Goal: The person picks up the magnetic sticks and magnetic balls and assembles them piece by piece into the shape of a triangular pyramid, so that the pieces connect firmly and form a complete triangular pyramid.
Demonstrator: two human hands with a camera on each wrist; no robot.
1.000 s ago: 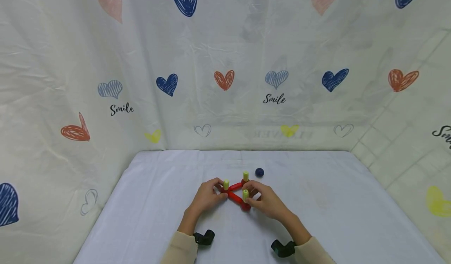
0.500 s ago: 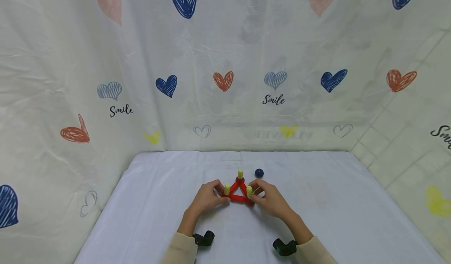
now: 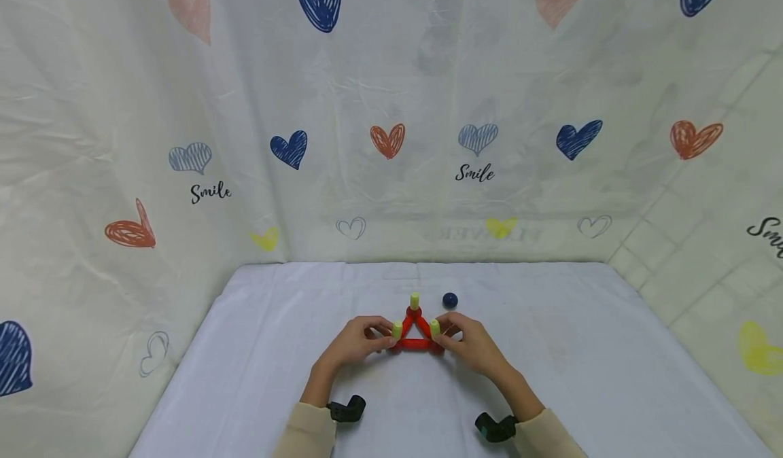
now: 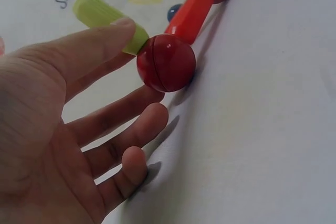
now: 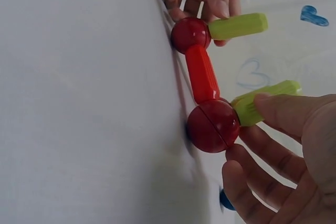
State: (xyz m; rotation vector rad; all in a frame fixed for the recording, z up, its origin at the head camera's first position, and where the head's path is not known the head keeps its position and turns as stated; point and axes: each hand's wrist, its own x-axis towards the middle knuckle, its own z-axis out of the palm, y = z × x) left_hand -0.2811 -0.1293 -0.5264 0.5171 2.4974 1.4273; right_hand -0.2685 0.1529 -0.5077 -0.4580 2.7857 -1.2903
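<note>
A triangle of red rods (image 3: 416, 344) and dark red balls (image 5: 214, 126) lies on the white cloth. From each ball a yellow-green rod stands upright, the far rod (image 3: 414, 301) touched by neither hand. My left hand (image 3: 361, 339) pinches the near-left green rod (image 4: 100, 14) between thumb and index finger, its other fingers loosely bent close over the cloth beside the ball (image 4: 167, 63). With thumb and fingers my right hand (image 3: 472, 344) pinches the near-right green rod (image 5: 273, 95); part of that rod is behind the thumb.
A dark blue ball (image 3: 450, 300) rests on the cloth just behind and right of the triangle. White cloth covers the table (image 3: 550, 376), and a curtain printed with hearts (image 3: 387, 140) hangs at its back and sides.
The triangle has turned so its near red rod runs straight across and its far corner has shifted left. Both hands moved slightly with it; my left hand now pinches its green rod.
</note>
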